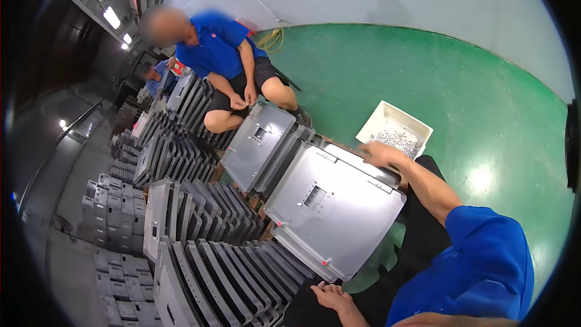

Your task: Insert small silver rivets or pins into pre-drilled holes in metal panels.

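A large grey metal panel [357,206] lies in front of me, with a square cutout near its middle and two small red pieces along its lower left edge. My right hand [386,155] is over the panel's far right edge, beside a white plastic bin [368,122] of small silvery metal parts [394,138]. Its fingers are bent together, and whatever they may hold is too small to make out. Close to the panel's near corner, my left hand [331,295] rests palm up by my leg with curled fingers. What lies inside them is hidden.
Across from me, a person in a blue shirt [212,48] sits at a similar grey panel [259,145], hands together above it. Rows of upright grey metal panels [212,278] stand at left. Another person [158,79] is farther back. A yellow coil [270,40] lies by the wall.
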`<state>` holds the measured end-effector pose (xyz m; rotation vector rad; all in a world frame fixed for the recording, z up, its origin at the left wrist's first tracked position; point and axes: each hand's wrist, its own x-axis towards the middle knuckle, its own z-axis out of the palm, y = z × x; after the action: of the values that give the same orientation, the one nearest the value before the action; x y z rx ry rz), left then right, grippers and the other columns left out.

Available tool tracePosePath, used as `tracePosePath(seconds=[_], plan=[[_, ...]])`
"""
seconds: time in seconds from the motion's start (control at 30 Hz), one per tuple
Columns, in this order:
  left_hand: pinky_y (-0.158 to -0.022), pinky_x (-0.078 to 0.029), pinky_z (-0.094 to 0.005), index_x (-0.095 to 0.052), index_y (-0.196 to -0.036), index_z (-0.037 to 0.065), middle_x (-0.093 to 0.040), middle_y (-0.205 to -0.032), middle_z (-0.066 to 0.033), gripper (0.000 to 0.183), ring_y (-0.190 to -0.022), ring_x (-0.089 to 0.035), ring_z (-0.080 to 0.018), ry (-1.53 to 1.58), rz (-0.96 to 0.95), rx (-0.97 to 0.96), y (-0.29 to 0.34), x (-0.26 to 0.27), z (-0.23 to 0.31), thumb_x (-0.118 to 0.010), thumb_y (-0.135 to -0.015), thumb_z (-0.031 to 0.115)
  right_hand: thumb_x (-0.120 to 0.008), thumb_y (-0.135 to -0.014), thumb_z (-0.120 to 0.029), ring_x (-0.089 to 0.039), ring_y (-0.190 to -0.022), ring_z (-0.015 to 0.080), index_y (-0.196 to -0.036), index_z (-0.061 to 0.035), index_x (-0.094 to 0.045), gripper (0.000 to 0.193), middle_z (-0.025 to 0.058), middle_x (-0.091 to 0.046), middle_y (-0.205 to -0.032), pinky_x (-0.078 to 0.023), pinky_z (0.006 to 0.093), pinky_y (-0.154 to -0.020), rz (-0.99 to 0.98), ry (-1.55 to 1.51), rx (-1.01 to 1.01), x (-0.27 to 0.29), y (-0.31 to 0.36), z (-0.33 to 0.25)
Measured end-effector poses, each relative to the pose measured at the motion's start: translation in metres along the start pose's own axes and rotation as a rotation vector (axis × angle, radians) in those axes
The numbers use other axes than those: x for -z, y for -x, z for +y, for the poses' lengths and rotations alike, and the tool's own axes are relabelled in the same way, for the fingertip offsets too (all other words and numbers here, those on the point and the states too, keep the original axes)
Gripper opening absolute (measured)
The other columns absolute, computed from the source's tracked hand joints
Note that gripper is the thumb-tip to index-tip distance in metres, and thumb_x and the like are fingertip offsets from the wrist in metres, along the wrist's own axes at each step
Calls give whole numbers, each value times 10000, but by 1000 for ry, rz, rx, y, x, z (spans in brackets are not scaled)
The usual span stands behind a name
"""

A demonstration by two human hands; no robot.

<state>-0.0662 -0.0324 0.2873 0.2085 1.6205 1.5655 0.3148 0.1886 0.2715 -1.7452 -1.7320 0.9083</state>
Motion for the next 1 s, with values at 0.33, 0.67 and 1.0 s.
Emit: tracePosePath(seconds=[0.33,0.67,1.0], plan=[[-362,-203,-236,-435,-756,101,-280,-514,35,413,-395,-251,-95,211,-365,198,4,-56,47,-419,-1002,431,-614,-866,-184,-536,-559,129,-1410,38,-343,647,64,-597,-629,-442,286,-601,676,-624,692,153,10,-302],[-374,-224,-251,-525,-747,119,-400,-547,11,425,-427,-298,-114,486,-556,600,-23,-74,25,-383,-1008,424,-571,-801,-114,-572,-599,232,-1266,86,-468,517,136,-595,-648,-462,330,-634,676,-590,801,119,-54,-352],[-403,-246,-256,-536,-792,117,-447,-638,-2,391,-495,-351,-128,628,-606,685,-32,-75,30,-389,-1007,408,-618,-843,-162,-603,-647,305,-1068,-15,-650,271,158,-616,-726,-478,387,-619,-225,-204,840,-24,39,-247]])
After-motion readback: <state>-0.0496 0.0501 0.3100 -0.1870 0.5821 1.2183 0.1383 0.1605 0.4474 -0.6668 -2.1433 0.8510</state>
